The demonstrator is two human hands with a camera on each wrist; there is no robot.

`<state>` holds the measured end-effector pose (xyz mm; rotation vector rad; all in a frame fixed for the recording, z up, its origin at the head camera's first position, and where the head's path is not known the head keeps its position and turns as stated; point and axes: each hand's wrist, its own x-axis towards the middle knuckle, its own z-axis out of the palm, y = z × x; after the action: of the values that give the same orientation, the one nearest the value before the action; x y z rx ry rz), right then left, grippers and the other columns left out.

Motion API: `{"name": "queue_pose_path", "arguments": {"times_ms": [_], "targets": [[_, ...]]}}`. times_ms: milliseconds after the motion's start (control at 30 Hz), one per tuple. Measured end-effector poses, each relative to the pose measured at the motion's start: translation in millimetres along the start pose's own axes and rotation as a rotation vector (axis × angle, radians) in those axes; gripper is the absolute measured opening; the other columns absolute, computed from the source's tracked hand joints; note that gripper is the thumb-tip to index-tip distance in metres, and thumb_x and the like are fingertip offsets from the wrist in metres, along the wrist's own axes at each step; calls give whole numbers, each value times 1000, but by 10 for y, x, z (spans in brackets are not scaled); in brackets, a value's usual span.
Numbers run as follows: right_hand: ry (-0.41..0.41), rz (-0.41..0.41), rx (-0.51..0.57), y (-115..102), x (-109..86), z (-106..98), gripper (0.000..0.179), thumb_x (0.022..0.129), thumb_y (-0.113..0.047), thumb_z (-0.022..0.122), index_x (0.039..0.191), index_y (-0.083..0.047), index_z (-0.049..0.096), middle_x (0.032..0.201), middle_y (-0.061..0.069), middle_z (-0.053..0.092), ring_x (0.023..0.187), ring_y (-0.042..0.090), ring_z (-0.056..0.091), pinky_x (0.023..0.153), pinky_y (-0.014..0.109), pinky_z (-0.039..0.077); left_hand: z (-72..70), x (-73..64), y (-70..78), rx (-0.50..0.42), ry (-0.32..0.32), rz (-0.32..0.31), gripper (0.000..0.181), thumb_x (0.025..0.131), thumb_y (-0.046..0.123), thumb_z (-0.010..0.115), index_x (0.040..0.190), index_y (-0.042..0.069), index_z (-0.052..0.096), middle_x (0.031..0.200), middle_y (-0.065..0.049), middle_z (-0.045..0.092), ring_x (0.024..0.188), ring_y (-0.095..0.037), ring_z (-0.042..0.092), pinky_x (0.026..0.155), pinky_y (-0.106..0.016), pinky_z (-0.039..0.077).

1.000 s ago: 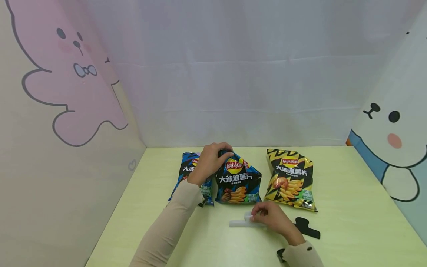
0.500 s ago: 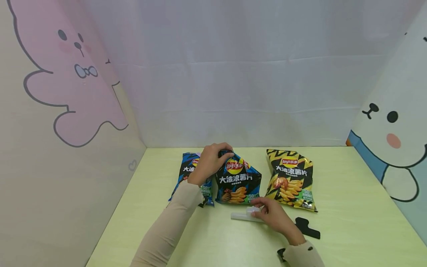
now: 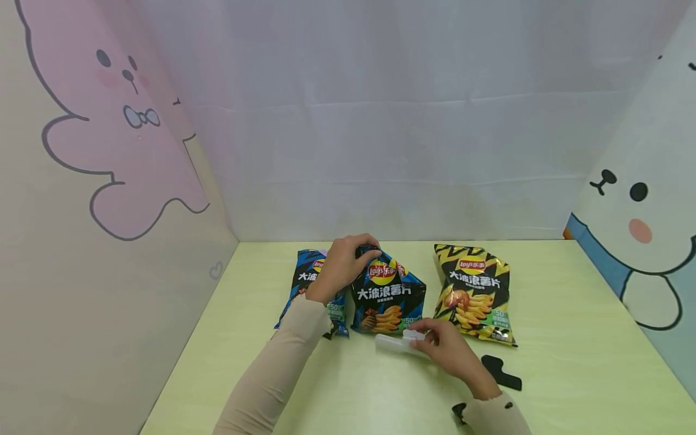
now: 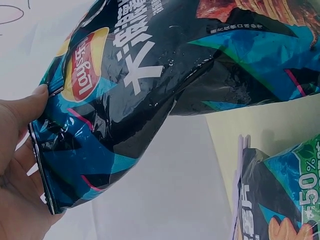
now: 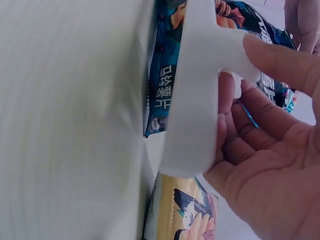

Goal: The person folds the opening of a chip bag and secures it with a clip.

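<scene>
Blue foil bag (image 3: pixel 303 273) far left; left hand (image 3: pixel 344 261) pinches the top of the middle blue bag (image 3: pixel 388 296). White clip (image 3: pixel 390 343) sits just before that bag's bottom edge, below the left fingers, long axis running sideways; right hand (image 3: pixel 446 347), the nearer one, pinches its handle. Yellow bag (image 3: pixel 474 293) and black clip (image 3: pixel 501 373) further right. Count: two blue bags, one yellow, one white clip, one black.

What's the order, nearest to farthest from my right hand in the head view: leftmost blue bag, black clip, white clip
From your right hand:
1. White clip, in its fingers.
2. Black clip, just to its right.
3. Leftmost blue bag, well over to the left.
</scene>
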<state>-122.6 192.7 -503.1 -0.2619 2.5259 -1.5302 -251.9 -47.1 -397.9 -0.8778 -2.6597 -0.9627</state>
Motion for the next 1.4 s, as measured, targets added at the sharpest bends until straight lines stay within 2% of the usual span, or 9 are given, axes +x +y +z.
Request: {"name": "queue_pose_path", "arguments": {"times_ms": [233, 433, 567, 700, 767, 1000, 1333, 1400], "targets": [[46, 0, 10, -43, 0, -25, 23, 93, -5, 78, 114, -1, 73, 100, 7, 70, 78, 19, 57, 65, 25, 49, 13, -3, -5, -1, 6, -2, 20, 104, 24, 71, 119, 12, 77, 115, -7, 78, 93, -26, 70, 86, -46, 57], [88, -39, 28, -92, -8, -55, 24, 90, -3, 77, 113, -2, 70, 106, 10, 70, 77, 17, 57, 67, 26, 49, 5, -10, 3, -9, 0, -14, 20, 105, 24, 70, 120, 12, 78, 117, -8, 78, 97, -27, 71, 89, -46, 57], [124, -6, 32, -149, -1, -74, 22, 93, -5, 78, 114, -4, 71, 104, 9, 68, 79, 18, 55, 67, 25, 48, 0, -10, 5, -10, 0, -11, 20, 105, 23, 69, 120, 12, 78, 119, -9, 78, 95, -27, 70, 90, -46, 56], [184, 13, 22, -214, 3, -99, 25, 97, -8, 78, 121, -7, 74, 110, 9, 71, 83, 18, 58, 70, 24, 50, -5, -7, 6, -14, -1, -10, 20, 105, 23, 70, 120, 12, 78, 119, -8, 78, 100, -27, 71, 94, -47, 57], [218, -7, 18, -242, 0, -119, 26, 97, -8, 78, 123, -8, 76, 110, 9, 72, 84, 19, 59, 70, 24, 51, -7, -6, 9, -17, -2, -10, 21, 105, 23, 70, 120, 11, 78, 119, -8, 78, 102, -28, 72, 95, -48, 57], [326, -103, 0, -323, -7, -188, 26, 98, -9, 78, 124, -6, 76, 89, 6, 67, 75, 16, 57, 63, 25, 50, -18, -2, 26, -14, -15, -26, 24, 105, 22, 70, 122, 8, 78, 120, -10, 78, 108, -30, 72, 98, -50, 56], [378, -151, -6, -369, 47, -250, 24, 98, -8, 77, 122, -4, 77, 95, 8, 69, 78, 16, 58, 65, 22, 52, -16, -19, 38, 6, -23, -38, 24, 106, 24, 68, 124, 11, 77, 123, -10, 77, 106, -28, 72, 97, -49, 57], [383, -171, -12, -377, 61, -259, 24, 98, -8, 77, 122, -4, 77, 94, 8, 70, 77, 15, 58, 66, 22, 52, -13, -21, 36, 5, -23, -42, 24, 106, 24, 68, 124, 10, 77, 123, -10, 77, 101, -27, 72, 95, -47, 57]]}}
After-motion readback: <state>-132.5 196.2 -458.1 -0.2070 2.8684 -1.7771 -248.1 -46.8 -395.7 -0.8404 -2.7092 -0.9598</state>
